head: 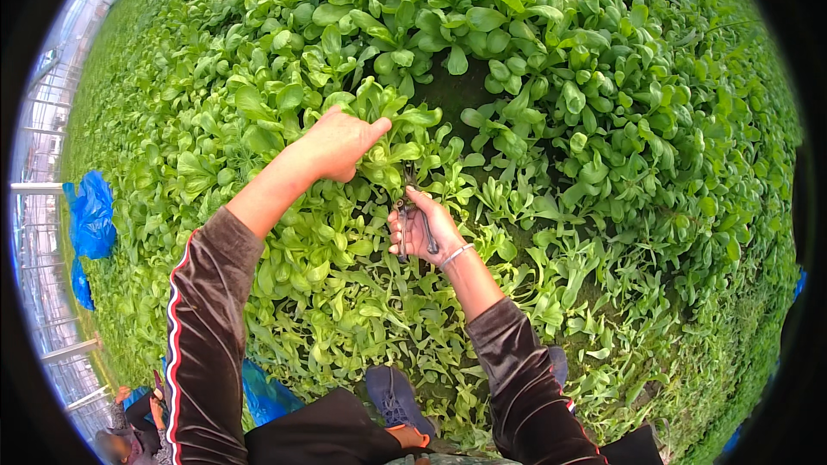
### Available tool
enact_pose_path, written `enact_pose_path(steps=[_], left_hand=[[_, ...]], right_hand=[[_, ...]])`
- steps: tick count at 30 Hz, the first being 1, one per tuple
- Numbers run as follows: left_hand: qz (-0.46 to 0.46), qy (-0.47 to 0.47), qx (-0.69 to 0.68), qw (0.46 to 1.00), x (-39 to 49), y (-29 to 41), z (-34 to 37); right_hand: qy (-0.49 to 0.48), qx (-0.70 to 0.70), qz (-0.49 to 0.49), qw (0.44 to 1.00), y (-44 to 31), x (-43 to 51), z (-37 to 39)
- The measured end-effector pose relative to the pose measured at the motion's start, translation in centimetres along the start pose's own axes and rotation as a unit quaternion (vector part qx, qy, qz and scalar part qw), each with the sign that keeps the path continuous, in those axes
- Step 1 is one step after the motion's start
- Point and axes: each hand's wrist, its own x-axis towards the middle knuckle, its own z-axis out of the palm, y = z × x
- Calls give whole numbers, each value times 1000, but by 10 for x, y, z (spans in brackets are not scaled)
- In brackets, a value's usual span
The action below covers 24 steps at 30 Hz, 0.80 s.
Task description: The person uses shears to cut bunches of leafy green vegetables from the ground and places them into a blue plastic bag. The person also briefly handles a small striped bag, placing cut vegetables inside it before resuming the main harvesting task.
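My left hand is closed at a leafy green plant in the middle of the view, its thumb lying over the leaves; the curled fingers are partly hidden. Just below and to the right, my right hand holds a pair of pruning shears, palm up. The dark handles lie across the palm and the fingers wrap around one of them. The blades point up at the lower part of the same plant, where leaves partly cover them. A silver bracelet circles my right wrist.
Dense leafy greens surround my hands. Dark soil shows beyond them, and low plants and cut leaves lie nearer my shoe. Blue plastic lies at the left edge, more near my legs. Another person is at lower left.
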Motion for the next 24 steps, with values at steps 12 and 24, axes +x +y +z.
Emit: enact_pose_path(steps=[12,24], left_hand=[[-77,-102,-79,989,44,-11,5],[-42,217,-503,835,-162,-42,4]], right_hand=[[90,-97,-25,991,-1,5,1],[51,-196,-137,970,64,-70,35]])
